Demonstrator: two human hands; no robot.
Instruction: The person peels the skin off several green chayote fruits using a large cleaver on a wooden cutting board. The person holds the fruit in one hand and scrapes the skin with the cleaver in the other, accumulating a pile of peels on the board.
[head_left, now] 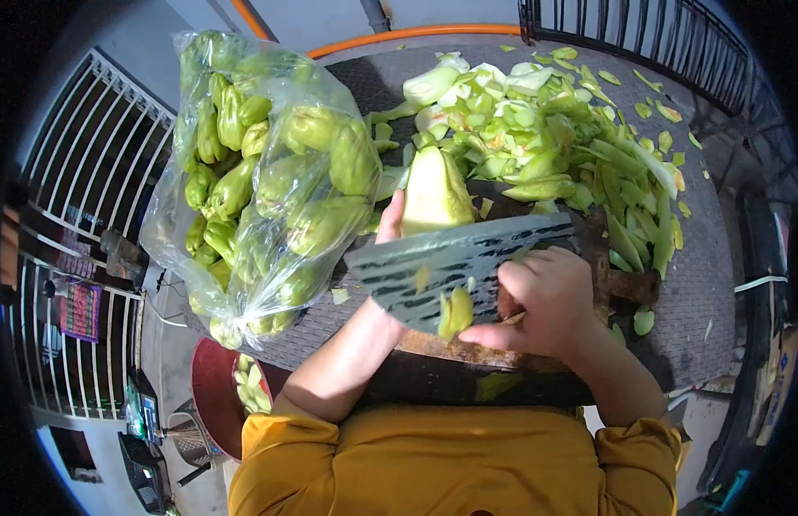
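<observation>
A partly peeled chayote (435, 193) stands upright in my left hand (391, 216), whose fingers show at its left side; the rest of that hand is hidden behind a cleaver blade. My right hand (550, 303) grips the cleaver (431, 258) by its handle, the broad wet blade pointing left across the lower part of the chayote. A bit of green peel (456, 313) lies against or in front of the blade, near my right thumb. Beneath the hands is a worn wooden chopping board (463, 349). Just beyond them spreads a heap of green peelings (534, 129).
A clear plastic bag of whole chayotes (263, 174) stands at the left on the grey table (689, 309). Loose peel pieces are scattered over the right side. Below the table's left edge, a red tub (211, 387) stands near pale green pieces (251, 387). A black metal railing (644, 45) runs behind.
</observation>
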